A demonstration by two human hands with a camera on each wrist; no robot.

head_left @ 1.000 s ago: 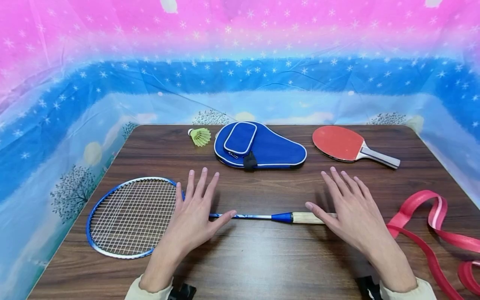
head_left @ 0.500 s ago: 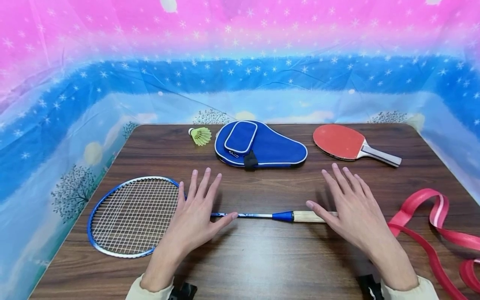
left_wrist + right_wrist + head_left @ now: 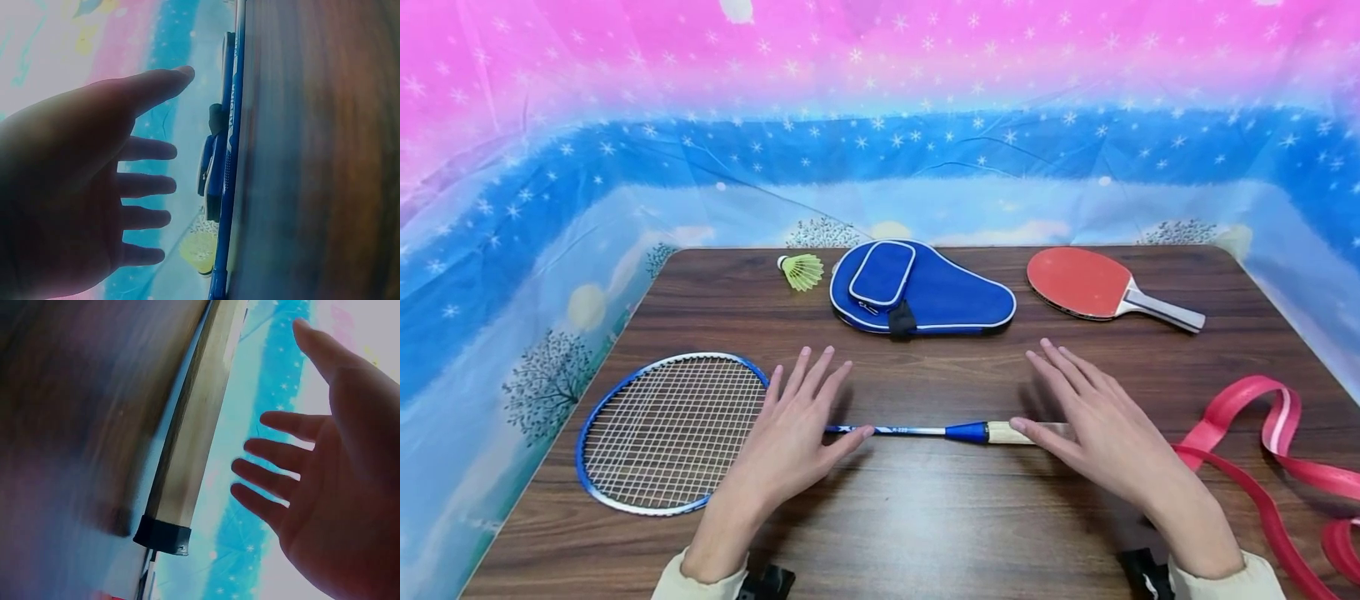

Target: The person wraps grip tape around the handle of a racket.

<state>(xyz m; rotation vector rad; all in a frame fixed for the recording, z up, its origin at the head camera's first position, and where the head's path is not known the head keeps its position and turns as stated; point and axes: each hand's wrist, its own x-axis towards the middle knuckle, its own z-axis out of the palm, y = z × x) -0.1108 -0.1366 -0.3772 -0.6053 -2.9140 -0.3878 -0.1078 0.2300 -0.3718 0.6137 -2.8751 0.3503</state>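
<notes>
A badminton racket (image 3: 917, 431) lies across the table, its strung head on the left and its pale handle (image 3: 194, 425) on the right. Above the racket's shaft, close to the head, my left hand (image 3: 790, 442) hovers with fingers spread, holding nothing. My right hand (image 3: 1097, 425) hangs over the handle, fingers straight and apart, also holding nothing. Both wrist views show a gap between palm and racket. Part of the handle is hidden beneath the right hand in the head view.
Along the back of the table (image 3: 895, 517) lie a yellow shuttlecock (image 3: 801, 272), a blue paddle case (image 3: 951, 296) with a small zipped pocket, and a red table tennis paddle (image 3: 1078, 283). A red ribbon-like strap (image 3: 1247, 492) curls at the right. Patterned cloth surrounds the table.
My right hand has turned slightly inward, its fingertips shifting left and a little nearer. The left fingertips have drifted slightly right. The objects on the table stay in place.
</notes>
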